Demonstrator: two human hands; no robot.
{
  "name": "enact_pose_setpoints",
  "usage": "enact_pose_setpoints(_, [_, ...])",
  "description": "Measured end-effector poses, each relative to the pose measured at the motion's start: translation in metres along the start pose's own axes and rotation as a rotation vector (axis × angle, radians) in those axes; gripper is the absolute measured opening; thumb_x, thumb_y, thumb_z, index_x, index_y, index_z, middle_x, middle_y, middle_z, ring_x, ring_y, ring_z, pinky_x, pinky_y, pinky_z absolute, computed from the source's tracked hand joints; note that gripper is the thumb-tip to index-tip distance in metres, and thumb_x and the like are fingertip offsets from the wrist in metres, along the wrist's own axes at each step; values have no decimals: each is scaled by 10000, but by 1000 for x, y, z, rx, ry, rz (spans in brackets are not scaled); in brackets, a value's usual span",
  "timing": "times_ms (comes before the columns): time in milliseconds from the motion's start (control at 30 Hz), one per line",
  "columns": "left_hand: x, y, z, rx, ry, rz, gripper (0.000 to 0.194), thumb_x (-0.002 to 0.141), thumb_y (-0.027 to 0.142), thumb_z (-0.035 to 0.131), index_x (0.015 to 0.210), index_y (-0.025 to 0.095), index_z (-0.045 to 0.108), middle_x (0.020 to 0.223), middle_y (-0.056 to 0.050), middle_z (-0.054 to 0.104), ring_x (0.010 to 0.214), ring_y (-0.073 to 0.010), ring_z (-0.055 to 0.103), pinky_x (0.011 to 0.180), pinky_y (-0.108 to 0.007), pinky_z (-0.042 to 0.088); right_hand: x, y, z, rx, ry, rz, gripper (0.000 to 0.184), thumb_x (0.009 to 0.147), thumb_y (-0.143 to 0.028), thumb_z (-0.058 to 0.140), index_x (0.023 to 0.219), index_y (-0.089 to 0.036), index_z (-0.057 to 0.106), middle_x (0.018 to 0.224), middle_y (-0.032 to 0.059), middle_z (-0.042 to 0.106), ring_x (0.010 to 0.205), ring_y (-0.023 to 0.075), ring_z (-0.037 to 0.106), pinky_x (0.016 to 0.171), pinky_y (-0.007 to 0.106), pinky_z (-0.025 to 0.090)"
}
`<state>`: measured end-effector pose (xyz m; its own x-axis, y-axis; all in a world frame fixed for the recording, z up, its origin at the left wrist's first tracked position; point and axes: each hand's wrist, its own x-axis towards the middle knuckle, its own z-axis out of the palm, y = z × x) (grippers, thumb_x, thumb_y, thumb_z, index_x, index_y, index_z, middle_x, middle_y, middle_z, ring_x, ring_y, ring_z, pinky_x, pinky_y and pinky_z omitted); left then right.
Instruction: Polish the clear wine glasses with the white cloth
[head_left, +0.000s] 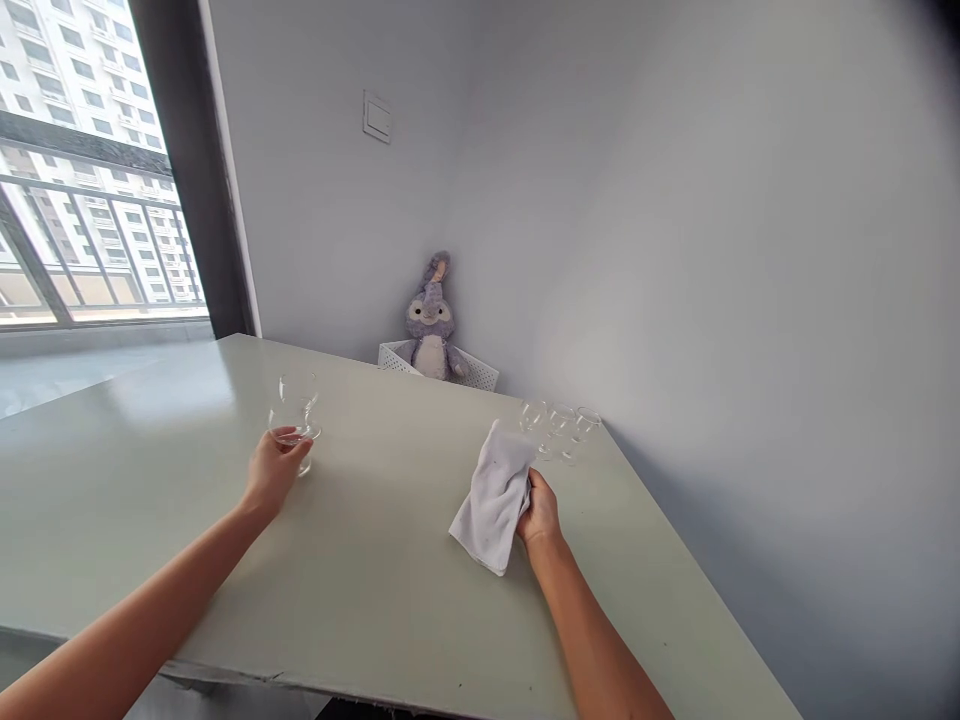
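Observation:
My left hand (pixel 276 470) is closed around a clear stemmed glass (pixel 304 458) on the left part of the table. More clear glass (pixel 298 392) rises just behind my fingers; whether it is a separate glass I cannot tell. In my right hand (pixel 541 508) is a folded white cloth (pixel 491 500), gripped by its right side and hanging over the table. Several clear glasses (pixel 561 425) stand together just beyond the cloth, near the table's right edge.
The pale table (pixel 375 560) reaches to the grey walls. Behind its far edge a purple plush toy (pixel 431 335) sits in a white perforated basket (pixel 480 374). A light switch (pixel 377 117) is on the wall. At the left is a window (pixel 90 180) with a railing outside.

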<state>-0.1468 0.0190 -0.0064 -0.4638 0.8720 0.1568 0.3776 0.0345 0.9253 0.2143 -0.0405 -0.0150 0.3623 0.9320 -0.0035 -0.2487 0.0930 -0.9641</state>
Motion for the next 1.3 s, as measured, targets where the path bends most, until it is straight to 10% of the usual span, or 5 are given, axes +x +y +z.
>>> enact_pose_setpoints(333, [-64, 58, 106, 200, -398, 513, 592, 701, 458, 543, 1214, 240, 343, 847, 3, 534, 720, -160, 538, 670, -307, 427, -17, -23, 14, 235, 189, -102, 135, 717, -338, 504, 715, -213, 451, 631, -24, 523, 596, 133, 548, 514, 245, 456])
enact_pose_setpoints(467, [-88, 57, 136, 219, -478, 682, 508, 744, 370, 523, 1209, 243, 363, 878, -17, 541, 839, -193, 545, 781, -352, 408, -37, -25, 25, 47, -112, -212, 289, 825, -462, 407, 881, -202, 521, 633, -14, 534, 545, 128, 529, 495, 254, 450])
enact_pose_setpoints(733, [-91, 46, 126, 298, -598, 1019, 502, 716, 194, 512, 1207, 213, 408, 961, -66, 567, 920, -217, 529, 861, -375, 381, -46, -4, 33, -480, -521, -100, 290, 734, -443, 582, 858, -183, 617, 577, -2, 594, 496, 137, 567, 504, 256, 462])
enact_pose_setpoints(967, [-93, 62, 124, 405, -476, 1305, 463, 793, 160, 449, 1249, 224, 397, 1134, -114, 540, 1054, -245, 501, 929, -429, 338, -35, 3, 39, 73, -311, 230, 449, 728, -573, 520, 734, -128, 585, 497, 7, 582, 401, 116, 546, 416, 225, 445])
enact_pose_setpoints(1300, [-79, 65, 107, 436, -892, 988, 499, 750, 482, 521, 1212, 308, 449, 714, -3, 622, 611, -176, 577, 600, -261, 414, -38, -15, 24, -204, -647, 150, 331, 643, -434, 676, 744, -124, 621, 611, 11, 638, 543, 158, 626, 532, 266, 499])
